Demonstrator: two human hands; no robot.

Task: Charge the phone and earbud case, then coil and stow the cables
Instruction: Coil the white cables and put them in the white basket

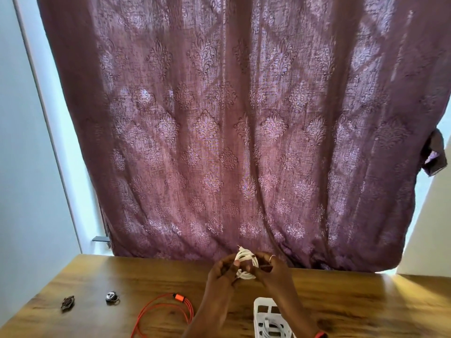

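— While both forearms rise from the bottom edge of the frame, where do the hands meet?
— Just below centre, over the far edge of the wooden table [366,301], close to the foot of the purple curtain [244,130]. The left hand [223,269] and right hand [271,269] face each other, fingers curled inward, with a white cable coil [245,264] between them.
— Which one grips it?
— Both. The left thumb presses the coil's near side, and the right fingers wrap its other side, one of them wearing a ring [272,257]. A loose end sticks up from the top of the coil.
— And the other cable?
— An orange cable [168,311] lies in loose loops on the table, lower left of the hands, untouched. A white basket [264,311] sits by the right forearm at the bottom edge, with a pale coiled cable [273,328] inside.
— Anything else?
— Two small objects [67,302] at lower left, too small to tell what they are.
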